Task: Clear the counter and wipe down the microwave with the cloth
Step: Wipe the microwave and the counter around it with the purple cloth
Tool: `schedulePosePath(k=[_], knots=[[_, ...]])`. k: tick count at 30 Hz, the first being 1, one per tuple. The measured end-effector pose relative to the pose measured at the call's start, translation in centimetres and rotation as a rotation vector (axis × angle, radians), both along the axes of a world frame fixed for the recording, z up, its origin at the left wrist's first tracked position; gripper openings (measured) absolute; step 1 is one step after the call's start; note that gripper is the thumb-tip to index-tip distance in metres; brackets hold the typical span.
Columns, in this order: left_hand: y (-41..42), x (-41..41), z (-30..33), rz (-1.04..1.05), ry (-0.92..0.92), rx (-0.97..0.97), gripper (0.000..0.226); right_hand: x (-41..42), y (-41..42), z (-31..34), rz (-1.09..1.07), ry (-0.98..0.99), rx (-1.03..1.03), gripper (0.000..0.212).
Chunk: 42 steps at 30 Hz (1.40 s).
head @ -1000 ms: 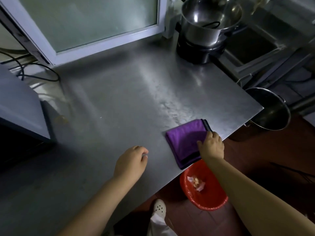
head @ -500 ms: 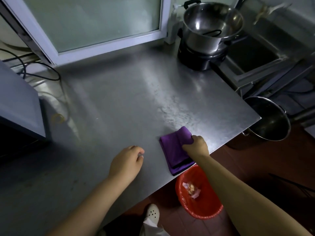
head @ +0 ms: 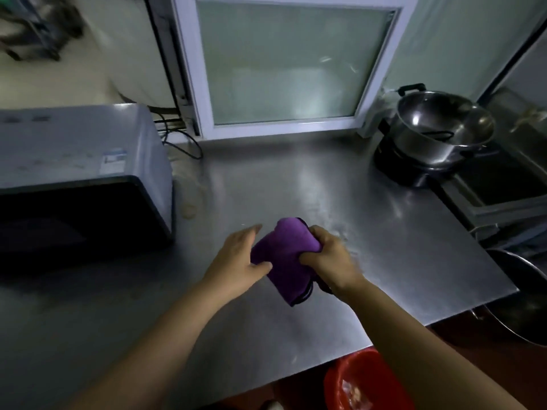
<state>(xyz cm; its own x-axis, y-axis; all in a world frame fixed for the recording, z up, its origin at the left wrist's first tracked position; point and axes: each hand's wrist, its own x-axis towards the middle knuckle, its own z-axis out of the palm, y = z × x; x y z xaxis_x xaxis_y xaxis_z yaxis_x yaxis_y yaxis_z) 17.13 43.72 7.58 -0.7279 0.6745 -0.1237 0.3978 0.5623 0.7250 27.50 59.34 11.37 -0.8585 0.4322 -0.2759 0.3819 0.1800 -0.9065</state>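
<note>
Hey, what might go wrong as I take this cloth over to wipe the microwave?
1. The cloth is bunched between the right hand and left hand; a balled cloth may wipe unevenly.
2. Cables run behind the microwave; wiping its back could snag them.
3. A stain sits beside the microwave and may get missed.

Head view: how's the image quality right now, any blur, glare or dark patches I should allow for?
Head view: dim overall; top-left corner smeared by motion blur; soft glare streak on the counter; microwave front nearly black; cloth and both hands fairly sharp; wide-angle bending at the edges.
</note>
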Motion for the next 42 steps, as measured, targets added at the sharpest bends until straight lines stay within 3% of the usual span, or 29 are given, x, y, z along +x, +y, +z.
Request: schedulePosePath(k=[3,6,8,13,16,23,25,27,30,34,38,42], knots=[[-4.4,-2.8,1.0,0.057,-0.225,0.097,0.080,-3.0,-4.1,1.8,0.060,0.051,-0.100,0.022],[-9.4,-5.2,1.9,0.143,-0.185,0.055,0.031,-5.8,-8.3,2.8,0.076,0.079,-0.123,0.022],[-13.0,-6.7,2.5,0.196,-0.137,0.060,0.013,-7.9,-11.2,3.2,0.073,0.080,-0.123,0.024],[-21.1,-11.3,4.5,0.321,-0.062,0.213,0.014,-14.0,-19.4,4.2,0.072,0.080,0.110,0.022],[-24.5,-14.1,5.5,0.389,-0.099,0.346,0.014,-17.5,-24.2,3.5,0.085,0.156,0.350,0.040],[-28.8,-18.0,7.1,0.499,-0.343,0.478,0.010,-20.4,-33.7,1.8,0.205,0.291,0.100,0.081],[-29.6,-18.4,7.5,0.414,-0.503,0.524,0.017,-20.7,-34.5,1.5,0.124,0.270,0.130,0.073],[-30.3,-18.9,7.6,0.301,-0.538,0.525,0.029,-21.1,-34.5,2.1,0.028,0.251,0.178,0.057],[-31.7,-20.4,7.7,0.243,-0.305,0.442,0.014,-21.8,-33.5,3.6,-0.028,0.191,0.298,0.048],[-33.3,-24.0,8.2,0.415,0.153,0.376,0.017,-23.6,-30.9,6.5,-0.131,0.156,0.570,0.040],[-33.6,-28.7,8.0,0.387,0.486,0.166,0.020,-26.4,-27.9,7.8,0.028,0.048,1.094,0.043],[-34.2,-33.1,7.0,0.290,0.643,-0.147,0.033,-28.4,-26.8,5.6,0.137,-0.052,1.227,0.045]])
